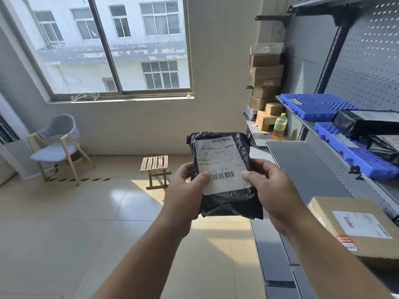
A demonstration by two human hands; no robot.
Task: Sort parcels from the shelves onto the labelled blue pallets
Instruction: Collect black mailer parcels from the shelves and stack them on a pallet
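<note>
Both hands held one black parcel [226, 199] up in mid-air at the centre of the view, just left of the grey shelf [306, 169]. The left hand [190, 186] gripped its left edge and the right hand [272, 190] its right edge, each thumb pressed on the white shipping label, which faced the camera. This looked like the reading step, done to choose a destination.

On the right, the nearer blue pallet [356, 156] carried two black parcels [367, 123], so some sorting appeared done. The farther blue pallet [313, 105] showed only a small grey tag, too blurred to read. A labelled cardboard box [356, 229] lay on the near shelf, and a stack of brown boxes [266, 83] stood at the far end beside a bottle [280, 126]; these were probably left to sort. By my judgement the task was early to midway, with the held parcel not yet placed
</note>
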